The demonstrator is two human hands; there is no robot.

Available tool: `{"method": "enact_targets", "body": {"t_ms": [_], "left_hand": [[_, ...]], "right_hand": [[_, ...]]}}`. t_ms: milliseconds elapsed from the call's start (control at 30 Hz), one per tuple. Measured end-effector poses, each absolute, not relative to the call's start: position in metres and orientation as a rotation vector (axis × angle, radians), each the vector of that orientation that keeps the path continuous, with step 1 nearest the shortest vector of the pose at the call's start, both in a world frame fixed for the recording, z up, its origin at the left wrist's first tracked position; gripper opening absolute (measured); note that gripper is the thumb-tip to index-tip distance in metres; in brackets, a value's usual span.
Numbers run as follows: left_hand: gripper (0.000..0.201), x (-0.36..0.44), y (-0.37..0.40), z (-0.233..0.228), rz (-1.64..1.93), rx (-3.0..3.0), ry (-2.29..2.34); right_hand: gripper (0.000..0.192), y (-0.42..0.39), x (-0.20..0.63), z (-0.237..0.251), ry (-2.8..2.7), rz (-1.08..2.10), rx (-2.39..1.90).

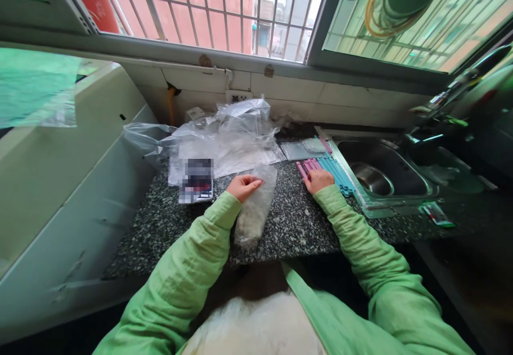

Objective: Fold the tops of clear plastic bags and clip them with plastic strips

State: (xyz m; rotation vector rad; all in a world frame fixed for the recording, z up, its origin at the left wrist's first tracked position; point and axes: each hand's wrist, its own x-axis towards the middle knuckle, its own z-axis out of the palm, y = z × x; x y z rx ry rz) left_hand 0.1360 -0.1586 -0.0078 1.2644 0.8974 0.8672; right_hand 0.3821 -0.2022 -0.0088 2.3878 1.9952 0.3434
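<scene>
- Two hands are out on the dark speckled counter, both in green sleeves
- The left hand rests on the top end of a small clear bag. Its fingers are curled and look pinched on the plastic, maybe to keep the bag from sliding, but I cannot tell how tight the hold is
- The small clear bag lies long and flat in the middle of the counter, with its bottom end near the front edge, close to the person's body
- The right hand lies palm down on a row of pink sticks and blue sticks. The fingers are flat and a bit spread, pressing on the sticks, not closed around any of them
- The sticks lie side by side in a neat row just beside the sink, so they are easy to reach
- A big heap of crumpled clear plastic sits at the back by the wall, out of the way of the hands
- A small flat packet lies just beside the left hand, and some flat see-through sheets lie behind the sticks
- The counter is dark stone with white specks. A metal sink is on the right
- Above is a window with bars, and pink buildings show outside
</scene>
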Motion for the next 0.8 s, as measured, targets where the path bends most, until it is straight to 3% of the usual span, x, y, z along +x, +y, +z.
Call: {"method": "enact_targets", "body": {"t_ms": [200,367,600,800], "left_hand": [[0.04,0.136,-0.156,-0.012,0.856,1.258,0.86],[0.038,0.135,-0.151,-0.02,0.852,1.292,0.869],[0.04,0.139,-0.152,-0.019,0.884,1.2,0.89],[0.044,0.14,-0.154,-0.017,0.89,1.139,0.882]], "right_hand": [[0.036,-0.203,0.374,-0.009,1.939,0.309,2.384],[0.026,-0.199,0.373,-0.007,2.037,0.392,2.372],[0.026,-0.202,0.345,0.016,2.819,0.619,2.231],[0.023,-0.203,0.32,0.016,3.215,0.485,1.873]]}}
